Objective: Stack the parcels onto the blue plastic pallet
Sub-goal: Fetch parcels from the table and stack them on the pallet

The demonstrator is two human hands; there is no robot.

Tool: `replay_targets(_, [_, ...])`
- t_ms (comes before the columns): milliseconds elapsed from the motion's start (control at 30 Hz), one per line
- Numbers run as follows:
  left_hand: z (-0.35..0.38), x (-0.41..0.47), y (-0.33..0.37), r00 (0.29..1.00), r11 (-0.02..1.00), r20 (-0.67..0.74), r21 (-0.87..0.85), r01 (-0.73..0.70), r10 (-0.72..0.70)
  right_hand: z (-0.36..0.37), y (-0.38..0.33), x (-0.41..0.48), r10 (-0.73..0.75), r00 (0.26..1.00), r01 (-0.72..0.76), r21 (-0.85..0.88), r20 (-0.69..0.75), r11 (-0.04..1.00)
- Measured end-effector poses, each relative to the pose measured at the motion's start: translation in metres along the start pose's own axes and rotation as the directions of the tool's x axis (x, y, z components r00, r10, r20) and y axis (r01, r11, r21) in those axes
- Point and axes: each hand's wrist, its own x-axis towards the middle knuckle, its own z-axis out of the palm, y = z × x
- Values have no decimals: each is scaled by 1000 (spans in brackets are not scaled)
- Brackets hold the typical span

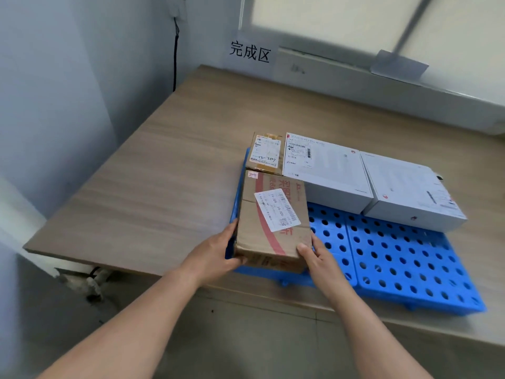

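On the near left corner of the pallet (396, 258) lies a brown parcel (270, 222), label up, gripped at its near end by both hands: the left hand (218, 258) curls round its left edge with the thumb on the near face, and the right hand (317, 255) clasps its right corner, thumb on top. Touching its far end sits a small parcel (265, 153), and right of that, along the pallet's far edge, a white box (325, 170) and a second white box (410, 190) lie side by side; the pallet rests on a wooden table (136, 187)

Holed blue pallet (396, 258) lies flat; long parcel (273, 222), brown, at its left edge; small parcel (266, 153) just behind; left white box (325, 170) touching right white box (410, 190) at the back.
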Motion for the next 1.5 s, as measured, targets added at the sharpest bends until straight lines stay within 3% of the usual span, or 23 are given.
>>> replay_targets(333, [-6, 5, 1, 999, 1000, 33, -9, -7, 7, 2, -6, 2, 25, 1000, -25, -55, -1, 998])
replay_targets(467, [-16, 2, 11, 998, 998, 30, -17, 64, -64, -6, -3, 1, 83, 995, -84, -22, -56, 996])
replay_targets(600, [-29, -1, 37, 971, 998, -233, 14, 53, -48, -28, -3, -7, 7, 984, -22, -80, -180, 997])
replay_targets(700, [-25, -1, 74, 906, 992, -414, 113, -51, 94, -52, -6, -17, -119, 943, 50, -221, -312, 974])
replay_targets(767, [-14, 3, 103, 871, 975, -448, 180, -131, 200, -72, -7, -25, -210, 903, 86, -322, -374, 943])
replay_targets(1000, [52, 29, 216, 833, 880, -333, 338, -332, 442, -159, 11, -65, -346, 777, 37, -510, -526, 859])
replay_targets(1500, [253, 34, 461, 719, 665, -43, 420, -617, 694, -373, 148, -176, -254, 592, -271, -486, -765, 831])
